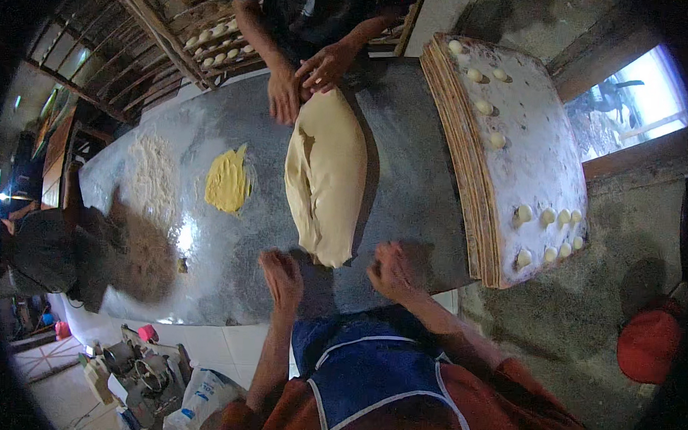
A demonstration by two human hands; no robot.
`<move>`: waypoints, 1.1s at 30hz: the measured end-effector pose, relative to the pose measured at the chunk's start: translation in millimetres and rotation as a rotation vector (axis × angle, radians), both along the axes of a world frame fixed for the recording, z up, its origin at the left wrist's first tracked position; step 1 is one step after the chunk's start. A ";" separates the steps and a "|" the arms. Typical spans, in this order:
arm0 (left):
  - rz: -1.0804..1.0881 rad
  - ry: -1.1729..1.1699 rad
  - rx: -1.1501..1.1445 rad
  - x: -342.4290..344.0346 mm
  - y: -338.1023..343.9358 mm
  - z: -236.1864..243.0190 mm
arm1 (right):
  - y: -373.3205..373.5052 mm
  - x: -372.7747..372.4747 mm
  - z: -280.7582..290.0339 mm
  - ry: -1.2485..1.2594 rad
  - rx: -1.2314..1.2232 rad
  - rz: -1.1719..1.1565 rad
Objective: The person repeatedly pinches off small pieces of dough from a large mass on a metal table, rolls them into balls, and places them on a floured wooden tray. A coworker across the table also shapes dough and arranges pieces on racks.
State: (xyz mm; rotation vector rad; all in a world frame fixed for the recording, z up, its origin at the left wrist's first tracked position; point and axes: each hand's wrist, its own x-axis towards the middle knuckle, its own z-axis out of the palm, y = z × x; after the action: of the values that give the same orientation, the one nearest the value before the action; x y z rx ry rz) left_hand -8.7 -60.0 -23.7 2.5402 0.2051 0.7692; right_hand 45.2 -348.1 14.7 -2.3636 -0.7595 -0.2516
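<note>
A large, long mass of pale dough (326, 176) lies on a floured grey metal table (406, 179). My left hand (283, 277) hovers just left of the dough's near end, blurred, fingers apart, holding nothing. Blurred too, my right hand (391, 271) sits just right of that near end, fingers curled, with nothing visible in it. Across the table, another person's two hands (307, 81) press on the far end of the dough.
A yellow lump of fat (228, 182) and a patch of loose flour (152, 170) lie left of the dough. A stack of floured wooden boards (539, 146) with small dough balls stands at the right. Racks of dough balls (213, 44) are behind. A red cap (649, 343) lies lower right.
</note>
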 end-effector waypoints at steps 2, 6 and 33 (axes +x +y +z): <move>-0.147 0.111 -0.301 -41.8 -0.6 -4.7 | -55.0 0.0 -9.6 0.253 -0.004 0.030; -0.108 0.220 -0.302 14.6 22.3 48.3 | -53.7 69.1 7.4 0.006 -0.170 -0.094; -0.154 0.271 -0.200 -19.0 -20.7 38.8 | -42.2 -0.8 5.7 0.183 -0.075 0.074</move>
State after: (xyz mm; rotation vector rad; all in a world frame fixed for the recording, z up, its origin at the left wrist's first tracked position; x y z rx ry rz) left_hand -27.6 -80.7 15.1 2.4271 0.1635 0.3266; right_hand 44.4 -390.3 20.4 -2.3829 -0.7780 0.0249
